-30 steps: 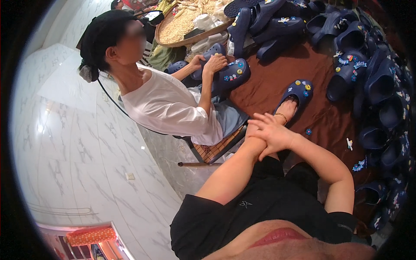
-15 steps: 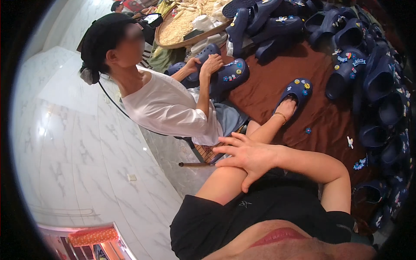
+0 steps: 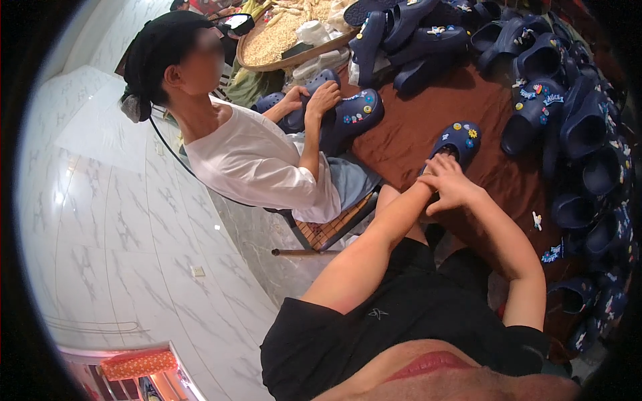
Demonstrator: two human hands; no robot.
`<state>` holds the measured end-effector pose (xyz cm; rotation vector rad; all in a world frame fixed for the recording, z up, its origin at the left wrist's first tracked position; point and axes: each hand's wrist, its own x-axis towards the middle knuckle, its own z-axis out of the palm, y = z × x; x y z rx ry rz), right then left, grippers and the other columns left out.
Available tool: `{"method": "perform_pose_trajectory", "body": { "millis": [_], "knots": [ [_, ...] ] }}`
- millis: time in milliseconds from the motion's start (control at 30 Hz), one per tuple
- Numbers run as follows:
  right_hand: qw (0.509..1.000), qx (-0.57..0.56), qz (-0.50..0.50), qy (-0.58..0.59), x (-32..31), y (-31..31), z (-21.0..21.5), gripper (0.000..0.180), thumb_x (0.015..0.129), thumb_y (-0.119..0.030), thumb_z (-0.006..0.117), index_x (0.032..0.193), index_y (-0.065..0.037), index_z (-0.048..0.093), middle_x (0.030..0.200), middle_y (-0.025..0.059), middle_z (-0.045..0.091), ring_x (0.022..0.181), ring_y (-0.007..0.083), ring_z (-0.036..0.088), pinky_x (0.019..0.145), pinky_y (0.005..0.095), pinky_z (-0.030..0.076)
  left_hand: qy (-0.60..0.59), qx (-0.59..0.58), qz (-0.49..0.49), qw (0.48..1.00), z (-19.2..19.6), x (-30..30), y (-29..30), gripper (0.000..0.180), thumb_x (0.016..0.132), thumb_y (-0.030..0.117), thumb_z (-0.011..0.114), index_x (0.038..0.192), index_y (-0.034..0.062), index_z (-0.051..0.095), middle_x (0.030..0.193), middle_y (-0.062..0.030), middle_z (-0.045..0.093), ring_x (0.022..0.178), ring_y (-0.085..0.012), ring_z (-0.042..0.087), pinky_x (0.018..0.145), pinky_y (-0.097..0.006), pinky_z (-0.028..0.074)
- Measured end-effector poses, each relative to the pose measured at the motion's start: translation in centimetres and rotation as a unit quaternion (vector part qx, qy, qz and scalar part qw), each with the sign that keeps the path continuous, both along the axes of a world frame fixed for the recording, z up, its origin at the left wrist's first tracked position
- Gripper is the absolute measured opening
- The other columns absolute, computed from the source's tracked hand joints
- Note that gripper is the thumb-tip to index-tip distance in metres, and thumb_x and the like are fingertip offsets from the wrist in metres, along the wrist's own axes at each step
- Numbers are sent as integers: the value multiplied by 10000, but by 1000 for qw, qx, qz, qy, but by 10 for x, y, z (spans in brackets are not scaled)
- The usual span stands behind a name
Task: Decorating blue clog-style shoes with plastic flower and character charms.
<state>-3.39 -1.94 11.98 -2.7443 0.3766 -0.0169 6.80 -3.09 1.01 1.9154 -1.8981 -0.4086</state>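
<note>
A dark blue clog (image 3: pixel 461 137) with coloured charms lies on the brown cloth (image 3: pixel 408 127). My left arm reaches out to its heel. My left hand (image 3: pixel 430 175) grips the clog there and is mostly hidden under my right hand. My right hand (image 3: pixel 455 187) lies across my left wrist with its fingers loosely spread and holds nothing.
A seated person in a white top (image 3: pixel 261 167) presses both hands on another blue clog (image 3: pixel 348 113). Many dark blue clogs (image 3: pixel 575 120) are piled along the right and back. A round woven tray (image 3: pixel 281 40) stands at the back. Loose charms (image 3: pixel 537 220) lie on the cloth.
My right hand slid down my left forearm, then back up to the wrist by the clog. The seated person's hands shifted on their clog.
</note>
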Motion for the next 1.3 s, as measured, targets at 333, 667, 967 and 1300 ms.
{"method": "perform_pose_trajectory", "body": {
  "millis": [333, 667, 967, 1300],
  "knots": [
    [924, 152, 294, -194, 45, 102, 62, 871, 515, -658, 661, 1191, -141, 473, 1296, 179, 352, 1252, 400, 214, 976, 581, 171, -76, -42, -35, 996, -33, 10, -5, 196, 802, 229, 483, 847, 52, 554, 850, -182, 571, 788, -343, 562, 700, -442, 456],
    [997, -36, -17, -69, -1, 2, -37, 685, 549, -457, 709, 1162, -223, 509, 1338, 137, 311, 1270, 379, 188, 991, 552, 177, -75, 55, -33, 995, -8, 4, -15, 249, 843, 176, 396, 1023, 51, 515, 1086, -206, 513, 1026, -340, 491, 868, -425, 392],
    [925, -107, -237, -275, 4, -53, -80, 428, 764, -234, 563, 1178, -164, 479, 1290, 102, 395, 1202, 265, 350, 961, 435, 280, -378, 1, -156, 913, -35, -1, -17, 496, 851, 181, 394, 1325, 79, 289, 1377, -147, 240, 1283, -250, 190, 1048, -386, 148],
    [950, -105, -238, -172, 27, -76, -83, 262, 829, -339, 461, 952, -158, 605, 969, 26, 590, 973, 223, 534, 855, 395, 364, -164, 151, -156, 962, 77, 37, 25, 263, 791, 223, 451, 798, 16, 612, 830, -203, 608, 842, -338, 590, 744, -437, 468]
  ]
}}
